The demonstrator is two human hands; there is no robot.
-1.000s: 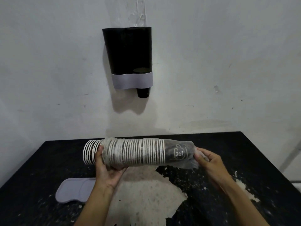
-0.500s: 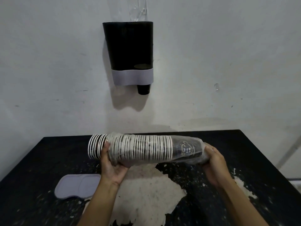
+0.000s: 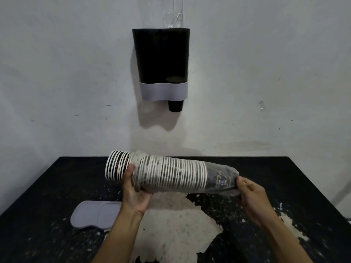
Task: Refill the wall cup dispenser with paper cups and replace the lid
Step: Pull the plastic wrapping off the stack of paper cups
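— Cups [image 3: 171, 175], a long nested stack, lie crosswise above the table's [image 3: 284, 179] middle, held clear of it. More rims poke out of the plastic sleeve [image 3: 224, 179] at the left end than a second ago.

— So the wrapper is coming off?

— That's my read. The left hand [image 3: 135, 194] is wrapped around the stack near its bare end; the right hand [image 3: 250, 196] pinches the sleeve's closed tail.

— And the dispenser [image 3: 161, 63]?

— On the wall above the table's far edge, top uncovered, one cup [image 3: 175, 106] peeking out below. Its grey lid [image 3: 96, 215] lies near the table's left edge. Only the sleeve stands between the stack and the opening.
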